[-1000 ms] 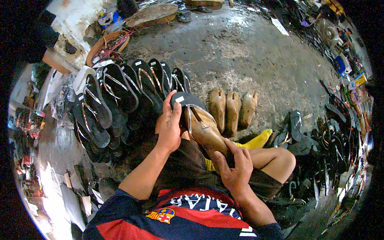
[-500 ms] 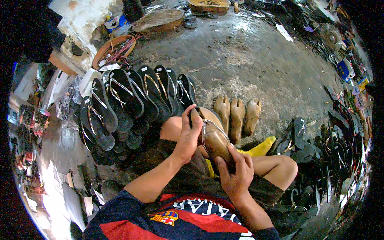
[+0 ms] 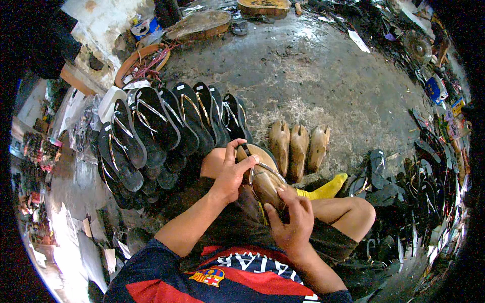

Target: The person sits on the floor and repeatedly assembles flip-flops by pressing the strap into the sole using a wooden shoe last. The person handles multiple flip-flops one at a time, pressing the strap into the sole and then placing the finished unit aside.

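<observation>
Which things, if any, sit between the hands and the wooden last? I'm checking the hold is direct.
Nothing visible does. The left hand lies on the toe end of the last, fingers on the strap. The right hand holds the near end directly.

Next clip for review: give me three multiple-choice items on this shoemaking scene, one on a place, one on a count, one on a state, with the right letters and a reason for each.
1. Where do the black sandals lie?
A. to the person's left, in an overlapping row
B. on the person's right knee
C. inside the round basket

2. How many bare wooden lasts stand together on the floor ahead?
A. one
B. three
C. six

3. How is the strapped last on the lap held?
A. by neither hand
B. by the right hand only
C. by both hands

Answers:
1 A: they fan across the left side.
2 B: three stand side by side.
3 C: the left hand grips its toe end and the right hand its near end.
</observation>
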Tool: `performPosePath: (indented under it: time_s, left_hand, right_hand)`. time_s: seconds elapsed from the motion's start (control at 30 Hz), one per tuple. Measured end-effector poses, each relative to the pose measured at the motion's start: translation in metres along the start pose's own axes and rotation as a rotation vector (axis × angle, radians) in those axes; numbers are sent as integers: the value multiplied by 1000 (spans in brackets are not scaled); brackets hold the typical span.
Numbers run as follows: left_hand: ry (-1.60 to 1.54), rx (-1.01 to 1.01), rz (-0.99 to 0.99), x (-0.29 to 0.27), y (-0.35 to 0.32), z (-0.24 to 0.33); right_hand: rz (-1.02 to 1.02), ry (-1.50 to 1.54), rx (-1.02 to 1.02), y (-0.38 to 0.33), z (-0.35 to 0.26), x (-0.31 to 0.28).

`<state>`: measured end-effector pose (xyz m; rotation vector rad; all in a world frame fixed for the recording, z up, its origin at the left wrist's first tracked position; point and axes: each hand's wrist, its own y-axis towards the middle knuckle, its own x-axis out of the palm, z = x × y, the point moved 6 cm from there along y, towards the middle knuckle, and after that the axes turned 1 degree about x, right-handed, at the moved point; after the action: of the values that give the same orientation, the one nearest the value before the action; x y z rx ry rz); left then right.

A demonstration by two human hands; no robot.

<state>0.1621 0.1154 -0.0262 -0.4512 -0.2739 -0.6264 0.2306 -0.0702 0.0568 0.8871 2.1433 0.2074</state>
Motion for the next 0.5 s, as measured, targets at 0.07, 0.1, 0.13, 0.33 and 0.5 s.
performPosePath:
  time_s: [0.07, 0.1, 0.13, 0.33, 0.5]
  left_hand:
    - [32, 47, 17, -8, 2, 10]
    - [-34, 17, 5, -11, 2, 12]
    - [-33, 18, 24, -15, 4, 16]
    - [-68, 40, 25, -13, -2, 24]
    - [-4, 70, 6, -3, -15, 33]
  right_hand:
    - [-257, 324, 165, 3, 20, -1]
    - [-318, 411, 115, 4, 24, -4]
    - [-393, 281, 106, -1, 30, -3]
    - [-349, 370, 35, -30, 53, 26]
    - [-246, 381, 156, -37, 54, 35]
